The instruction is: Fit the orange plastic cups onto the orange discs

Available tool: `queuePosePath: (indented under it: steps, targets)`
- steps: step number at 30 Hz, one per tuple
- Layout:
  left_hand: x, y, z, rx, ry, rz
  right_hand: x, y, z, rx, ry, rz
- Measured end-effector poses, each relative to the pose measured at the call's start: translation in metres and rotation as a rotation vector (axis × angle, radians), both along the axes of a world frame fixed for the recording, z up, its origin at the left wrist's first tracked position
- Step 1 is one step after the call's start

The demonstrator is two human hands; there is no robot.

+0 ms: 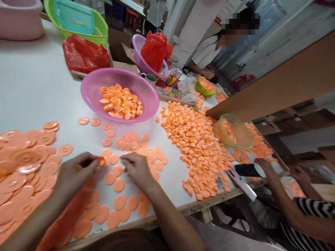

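My left hand [78,170] pinches a small round orange plastic piece [102,161] just above the white table. My right hand [137,169] is over the table with its fingers a little apart and nothing visible in them; its fingertips are close to a flat orange disc [113,159]. More small discs [119,185] lie scattered between and below my hands. Larger orange discs [27,157] with ring marks are piled at the left. Beyond my hands, a purple bowl [90,89] holds small orange cup-shaped pieces [121,103].
Right of centre spreads a heap of orange cup-shaped pieces [195,146]. A yellow-green basket [232,134] lies tilted beyond it. A co-worker's arm [282,195] is at the right edge, near a dark cylinder [248,170]. Another person [205,52] sits farther back. Red bags [85,54] and a green basket [102,29] stand behind.
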State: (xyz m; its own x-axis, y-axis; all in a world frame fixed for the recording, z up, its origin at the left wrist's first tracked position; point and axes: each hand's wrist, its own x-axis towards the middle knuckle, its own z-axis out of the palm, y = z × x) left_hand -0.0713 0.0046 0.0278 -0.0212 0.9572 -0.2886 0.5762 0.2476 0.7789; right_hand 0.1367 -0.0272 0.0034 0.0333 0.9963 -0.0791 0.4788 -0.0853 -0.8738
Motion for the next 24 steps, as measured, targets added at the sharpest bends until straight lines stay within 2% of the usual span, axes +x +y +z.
queuePosePath:
  steps: [2,4,6,8,9,11,13,15,17,19,21,24]
  targets:
    - [0.012,0.027,0.035,0.101,-0.011,0.126,0.059,-0.016,0.009,0.083,-0.174,-0.299]
    - [0.027,0.059,0.068,0.310,-0.091,0.177,0.117,-0.031,0.016,0.095,-0.498,-0.565]
    - [0.038,0.087,0.088,0.453,-0.190,0.162,0.164,-0.042,0.018,0.057,-0.563,-0.654]
    - [0.036,0.095,0.088,0.517,-0.117,0.035,0.193,-0.048,0.011,0.012,-0.558,-0.665]
    - [0.030,0.089,0.081,0.500,-0.031,-0.074,0.202,-0.050,0.004,-0.008,-0.580,-0.655]
    - [0.008,0.060,0.054,0.367,0.132,-0.320,0.212,-0.053,-0.009,-0.022,-0.677,-0.622]
    - [-0.017,0.017,0.022,0.171,0.225,-0.482,0.216,-0.056,-0.017,-0.015,-0.764,-0.600]
    - [-0.033,-0.023,-0.006,0.074,0.282,-0.517,0.214,-0.057,-0.019,-0.033,-0.763,-0.618]
    - [-0.035,-0.046,-0.024,0.060,0.306,-0.501,0.204,-0.053,-0.013,-0.090,-0.656,-0.662]
    - [-0.026,-0.050,-0.031,0.097,0.306,-0.493,0.178,-0.046,-0.003,-0.140,-0.428,-0.693]
    - [-0.015,-0.043,-0.032,0.144,0.305,-0.492,0.138,-0.036,0.007,-0.146,-0.152,-0.642]
    - [-0.008,-0.031,-0.032,0.175,0.306,-0.454,0.062,-0.018,0.017,-0.113,0.117,-0.358]
